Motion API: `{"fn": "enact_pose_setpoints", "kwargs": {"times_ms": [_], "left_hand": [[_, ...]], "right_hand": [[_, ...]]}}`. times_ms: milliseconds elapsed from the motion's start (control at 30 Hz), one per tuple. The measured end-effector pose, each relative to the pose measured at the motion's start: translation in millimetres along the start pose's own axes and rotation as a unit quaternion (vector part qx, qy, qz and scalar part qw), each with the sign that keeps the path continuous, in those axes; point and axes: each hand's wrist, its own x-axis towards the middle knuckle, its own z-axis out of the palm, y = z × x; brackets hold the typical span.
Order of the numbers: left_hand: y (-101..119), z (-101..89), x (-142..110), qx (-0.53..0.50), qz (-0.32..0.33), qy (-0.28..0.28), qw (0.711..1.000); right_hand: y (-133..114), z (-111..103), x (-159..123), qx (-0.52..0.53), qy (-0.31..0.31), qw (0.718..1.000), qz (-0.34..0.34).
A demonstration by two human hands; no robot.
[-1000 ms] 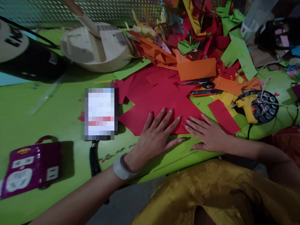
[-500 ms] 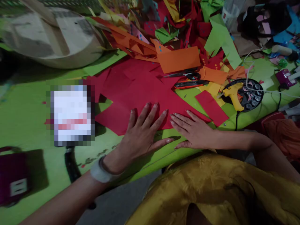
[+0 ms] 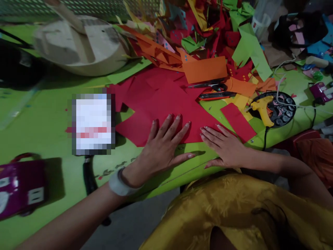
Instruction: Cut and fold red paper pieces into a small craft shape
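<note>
Plainly, in the head view, the left hand (image 3: 158, 152) lies flat on the red paper (image 3: 166, 97), its fingers spread wide. The right hand (image 3: 229, 147) rests at the sheet's near edge, fingers closer together, thumb apart; neither grips anything. The paper lies on the green table (image 3: 52, 118), left of a red strip (image 3: 238, 122) and a yellow glue gun (image 3: 264, 109). Compared with half a second ago, the hands are slightly farther apart, and the scene sits farther right in view.

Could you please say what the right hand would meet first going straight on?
Across the flat red paper sheet, the right hand would likely meet the left hand first, though exact depth is unclear.
</note>
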Motion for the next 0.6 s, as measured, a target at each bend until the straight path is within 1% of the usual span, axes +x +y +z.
{"fn": "enact_pose_setpoints", "kwargs": {"times_ms": [67,100,200,267,300,367,400,467,533,567,600], "left_hand": [[0,-5.8,2,-0.026,-0.018,0.023,0.999],[0,-9.8,3,-0.039,-0.044,0.042,0.997],[-2,-22.1,7,-0.073,-0.166,0.092,0.979],[-6,-27.9,9,-0.132,-0.233,0.093,0.959],[-8,-29.7,10,-0.181,-0.247,0.086,0.948],[-12,-31.8,10,-0.280,-0.245,0.076,0.925],[-13,-32.6,10,-0.327,-0.228,0.079,0.914],[-13,-34.5,8,-0.394,-0.184,0.101,0.895],[-13,-37.3,4,-0.439,-0.142,0.125,0.878],[-13,-38.7,1,-0.455,-0.125,0.135,0.871],[-13,-40.1,-3,-0.462,-0.113,0.141,0.868]], "right_hand": [[6,-6,1,-0.008,0.029,0.999,0.028],[10,-9,1,-0.012,0.045,0.997,0.060],[23,-15,0,0.001,0.077,0.981,0.180],[29,-19,-3,0.047,0.089,0.972,0.214],[31,-22,-4,0.081,0.098,0.969,0.213],[34,-31,-10,0.181,0.113,0.957,0.194],[36,-38,-13,0.246,0.109,0.946,0.180],[44,-52,-18,0.388,0.085,0.905,0.150],[58,-63,-19,0.491,0.088,0.856,0.137],[68,-66,-17,0.518,0.085,0.842,0.128],[77,-68,-14,0.527,0.069,0.839,0.113]]}}
